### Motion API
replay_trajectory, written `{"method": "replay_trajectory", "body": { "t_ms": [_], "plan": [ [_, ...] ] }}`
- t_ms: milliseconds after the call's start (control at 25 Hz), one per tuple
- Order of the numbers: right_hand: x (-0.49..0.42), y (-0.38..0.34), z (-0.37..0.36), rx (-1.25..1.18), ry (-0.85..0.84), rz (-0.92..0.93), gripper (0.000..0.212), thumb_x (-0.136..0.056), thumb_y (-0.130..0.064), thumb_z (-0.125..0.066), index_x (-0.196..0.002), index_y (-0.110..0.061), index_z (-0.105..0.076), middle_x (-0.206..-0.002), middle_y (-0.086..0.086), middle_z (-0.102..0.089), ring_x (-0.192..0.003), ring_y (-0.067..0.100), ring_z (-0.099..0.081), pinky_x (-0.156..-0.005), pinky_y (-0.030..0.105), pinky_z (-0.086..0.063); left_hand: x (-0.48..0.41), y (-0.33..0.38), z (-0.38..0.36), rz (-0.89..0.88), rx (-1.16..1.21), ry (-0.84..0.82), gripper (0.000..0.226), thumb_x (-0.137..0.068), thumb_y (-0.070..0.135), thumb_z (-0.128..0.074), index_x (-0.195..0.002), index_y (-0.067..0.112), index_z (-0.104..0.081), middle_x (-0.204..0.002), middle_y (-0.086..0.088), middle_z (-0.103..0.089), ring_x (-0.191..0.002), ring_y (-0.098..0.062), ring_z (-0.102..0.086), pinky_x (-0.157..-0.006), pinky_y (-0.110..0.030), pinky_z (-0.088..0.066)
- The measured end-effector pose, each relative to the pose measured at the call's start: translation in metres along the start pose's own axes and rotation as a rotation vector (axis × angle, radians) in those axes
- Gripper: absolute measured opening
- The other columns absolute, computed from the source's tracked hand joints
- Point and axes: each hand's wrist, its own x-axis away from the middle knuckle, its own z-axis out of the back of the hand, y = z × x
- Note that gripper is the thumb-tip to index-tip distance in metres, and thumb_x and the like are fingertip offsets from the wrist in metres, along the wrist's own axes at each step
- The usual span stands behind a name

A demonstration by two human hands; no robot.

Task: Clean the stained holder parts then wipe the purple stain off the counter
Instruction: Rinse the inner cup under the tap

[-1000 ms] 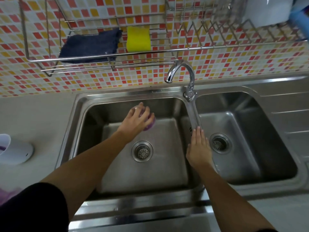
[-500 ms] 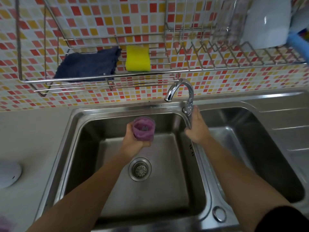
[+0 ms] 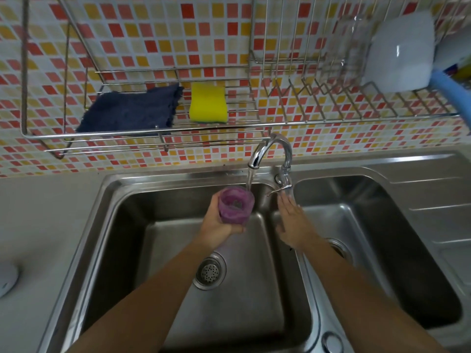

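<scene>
My left hand (image 3: 216,222) grips a purple-stained cup-shaped holder part (image 3: 235,206), mouth up, over the left sink basin (image 3: 158,250). Water runs from the chrome tap (image 3: 270,149) into the cup. Just below the tap lever (image 3: 280,189), my right hand (image 3: 291,222) hovers with straight fingers, holding nothing. A white holder part (image 3: 6,277) lies on the counter at the far left edge.
On the wall rack (image 3: 153,131) above the sink lie a dark blue cloth (image 3: 130,112) and a yellow sponge (image 3: 208,106). A white bowl (image 3: 400,52) stands in the dish rack at the right. The right basin (image 3: 382,238) adjoins a steel drainboard.
My left hand lifted the purple cup from the basin floor up under the spout. My right hand went to the tap lever, water started running, and the hand drew back.
</scene>
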Motion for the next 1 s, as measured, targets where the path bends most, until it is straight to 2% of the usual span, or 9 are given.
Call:
{"method": "replay_trajectory", "body": {
  "t_ms": [160, 240, 360, 440, 640, 880, 1000],
  "plan": [
    [0.040, 0.009, -0.032, -0.025, 0.041, -0.157, 0.071, -0.096, -0.041, -0.028, -0.147, -0.005, 0.005, -0.156, 0.013, 0.011, -0.144, 0.025, 0.011, -0.117, 0.037, 0.001, -0.003, -0.008, -0.008, 0.021, 0.003, -0.035, 0.089, -0.053, -0.022, -0.073, -0.121, 0.025, -0.042, -0.110, 0.000, -0.058, -0.101, -0.013, -0.059, -0.072, -0.022, -0.053],
    [0.048, 0.005, -0.042, -0.052, 0.068, -0.217, 0.071, -0.095, -0.044, -0.023, -0.146, -0.004, 0.006, -0.156, 0.013, 0.012, -0.144, 0.026, 0.010, -0.113, 0.034, 0.004, -0.004, -0.011, -0.015, 0.033, 0.001, -0.050, 0.090, -0.053, -0.022, -0.074, -0.122, 0.024, -0.041, -0.112, -0.001, -0.058, -0.103, -0.015, -0.059, -0.071, -0.019, -0.053],
    [0.050, -0.001, -0.053, -0.092, 0.137, -0.252, 0.077, -0.084, -0.047, -0.005, -0.147, -0.003, 0.001, -0.157, 0.014, 0.004, -0.145, 0.027, 0.004, -0.111, 0.033, 0.003, -0.005, -0.013, -0.025, 0.050, 0.011, -0.086, 0.092, -0.053, -0.022, -0.073, -0.124, 0.025, -0.040, -0.114, -0.001, -0.057, -0.104, -0.015, -0.059, -0.072, -0.019, -0.054],
    [0.048, 0.001, -0.059, -0.066, 0.158, -0.242, 0.079, -0.078, -0.042, 0.000, -0.146, -0.003, -0.002, -0.157, 0.015, 0.000, -0.145, 0.027, 0.001, -0.111, 0.034, 0.001, -0.004, -0.016, -0.028, 0.071, 0.016, -0.120, 0.091, -0.053, -0.024, -0.072, -0.123, 0.024, -0.039, -0.113, 0.000, -0.056, -0.104, -0.015, -0.059, -0.072, -0.021, -0.055],
    [0.046, 0.004, -0.065, -0.052, 0.193, -0.244, 0.067, -0.084, -0.024, -0.014, -0.146, -0.002, -0.004, -0.156, 0.015, -0.004, -0.145, 0.027, -0.002, -0.112, 0.034, -0.002, 0.004, -0.019, -0.024, 0.092, 0.018, -0.091, 0.090, -0.054, -0.024, -0.072, -0.120, 0.028, -0.039, -0.114, 0.000, -0.054, -0.102, -0.012, -0.058, -0.069, -0.017, -0.054],
    [0.047, 0.004, -0.064, -0.059, 0.199, -0.236, 0.066, -0.085, -0.022, -0.021, -0.146, -0.002, -0.006, -0.156, 0.015, -0.005, -0.144, 0.026, -0.002, -0.114, 0.033, -0.004, 0.000, -0.009, -0.025, 0.057, 0.015, -0.107, 0.090, -0.056, -0.027, -0.068, -0.125, 0.022, -0.037, -0.112, -0.003, -0.055, -0.096, -0.009, -0.060, -0.069, -0.016, -0.053],
    [0.047, 0.004, -0.065, -0.062, 0.200, -0.242, 0.066, -0.085, -0.021, -0.023, -0.146, -0.001, -0.006, -0.156, 0.015, -0.006, -0.145, 0.027, -0.003, -0.115, 0.035, -0.006, -0.001, -0.008, -0.026, 0.055, 0.023, -0.098, 0.089, -0.056, -0.027, -0.069, -0.121, 0.028, -0.038, -0.109, 0.001, -0.056, -0.095, -0.008, -0.060, -0.068, -0.016, -0.053]
  ]
}}
